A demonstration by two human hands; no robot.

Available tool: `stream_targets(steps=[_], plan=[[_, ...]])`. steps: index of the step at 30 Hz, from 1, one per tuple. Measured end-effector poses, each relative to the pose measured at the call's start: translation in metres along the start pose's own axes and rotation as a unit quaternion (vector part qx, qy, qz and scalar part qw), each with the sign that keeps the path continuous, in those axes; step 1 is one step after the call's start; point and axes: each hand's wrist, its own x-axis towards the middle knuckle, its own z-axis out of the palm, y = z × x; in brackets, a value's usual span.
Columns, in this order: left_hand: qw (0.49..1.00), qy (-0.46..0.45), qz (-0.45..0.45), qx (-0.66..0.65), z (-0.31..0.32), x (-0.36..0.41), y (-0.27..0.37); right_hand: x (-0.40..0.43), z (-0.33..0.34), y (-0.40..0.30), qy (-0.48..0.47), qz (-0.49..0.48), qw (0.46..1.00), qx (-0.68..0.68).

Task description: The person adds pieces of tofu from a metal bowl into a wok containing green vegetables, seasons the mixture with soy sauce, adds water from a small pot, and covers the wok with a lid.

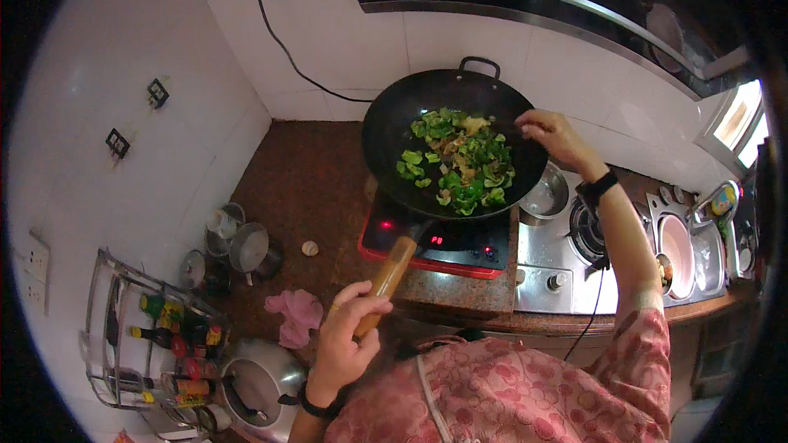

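Observation:
A black wok [394, 135] rests on an induction cooker [443, 246] with lit red indicators. Chopped green leafy vegetables [468, 191] lie in the wok, with light brown pieces and a yellowish clump [475, 125] among them. My left hand [351, 326] is closed around the wok's wooden handle [394, 267]. Over the wok's right side, my right hand [551, 135] has its fingers bent and close together; whether a small thing is between the fingertips cannot be told.
A metal pot [545, 197] stands right of the wok, near a gas burner [588, 231]. Farther right is a sink [708, 255] with a pink basin [674, 246]. At left are metal pots [249, 246], a pink cloth [295, 314], a bottle rack [120, 277] and a large metal cooker [289, 369].

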Motion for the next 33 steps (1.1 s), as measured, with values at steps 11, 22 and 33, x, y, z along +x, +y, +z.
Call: stream_targets(steps=[11,22,33], plan=[[0.999,0.047,-0.022,0.018,-0.007,0.004,0.006,-0.028,-0.049,-0.099,-0.290,0.046,0.942,0.163],[0.998,0.035,-0.029,0.032,0.000,-0.001,0.008,0.071,0.013,-0.050,-0.147,-0.106,0.975,0.130],[0.999,0.032,-0.014,0.007,0.006,0.003,0.009,0.075,0.031,-0.033,-0.207,-0.065,0.975,0.052]])
